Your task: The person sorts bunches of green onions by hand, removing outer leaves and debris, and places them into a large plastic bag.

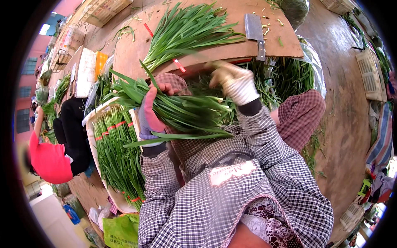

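My left hand [149,113], in a pink and grey glove, grips a thick bunch of long green leaves [182,112] lying across my lap. My right hand [236,82], in a pale worn glove, hovers blurred over the cut ends of that bunch, fingers curled; whether it holds any leaves I cannot tell. A second loose bunch of green leaves [188,31] lies on the brown board [132,51] in front of me, with a cleaver [255,33] to its right and a red band [179,65] near the board's edge.
A white crate [92,153] at my left holds several bundles tied with red bands. More greens fill a clear bag [289,74] under the board. A person in a pink top [49,159] crouches at far left. Baskets [370,74] stand on the ground at right.
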### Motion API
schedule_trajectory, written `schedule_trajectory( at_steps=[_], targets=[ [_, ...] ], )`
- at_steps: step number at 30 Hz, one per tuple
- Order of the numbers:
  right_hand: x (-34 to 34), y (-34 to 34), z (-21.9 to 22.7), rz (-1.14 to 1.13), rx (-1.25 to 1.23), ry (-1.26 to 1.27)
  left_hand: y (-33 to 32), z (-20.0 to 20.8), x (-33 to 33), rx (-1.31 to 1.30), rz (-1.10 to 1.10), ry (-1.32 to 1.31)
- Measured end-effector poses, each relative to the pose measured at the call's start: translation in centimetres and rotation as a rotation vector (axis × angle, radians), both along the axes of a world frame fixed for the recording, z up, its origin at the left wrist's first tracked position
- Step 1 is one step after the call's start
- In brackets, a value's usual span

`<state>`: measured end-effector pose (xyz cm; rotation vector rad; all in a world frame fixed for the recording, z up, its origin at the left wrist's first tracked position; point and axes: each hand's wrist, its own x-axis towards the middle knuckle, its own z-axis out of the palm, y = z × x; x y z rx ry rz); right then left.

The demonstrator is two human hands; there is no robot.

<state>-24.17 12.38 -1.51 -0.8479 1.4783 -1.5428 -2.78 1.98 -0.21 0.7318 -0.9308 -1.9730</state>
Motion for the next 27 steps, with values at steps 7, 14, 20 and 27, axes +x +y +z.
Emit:
schedule_trajectory(
  at_steps=[7, 14, 20, 27],
  targets=[
    [-0.7, -0.5, -2.3, 0.118, 0.019, 0.497, -1.6, 1.4, -1.9, 0.036, -0.16, 0.104],
    [4.4, -3.3, 0.0, 0.137, -0.14, 0.401, -2.6, 2.4, -7.4, -0.062, -0.053, 0.106],
    [-2.4, -2.0, -0.6, -0.054, -0.136, -0.209, -2.7, 5.0, -11.5, -0.404, -0.205, 0.061],
    [-8.1, -1.3, -2.7, -0.146, -0.214, -0.415, -5.0, -1.2, -6.8, -0.139, -0.267, 0.02]
  ],
)
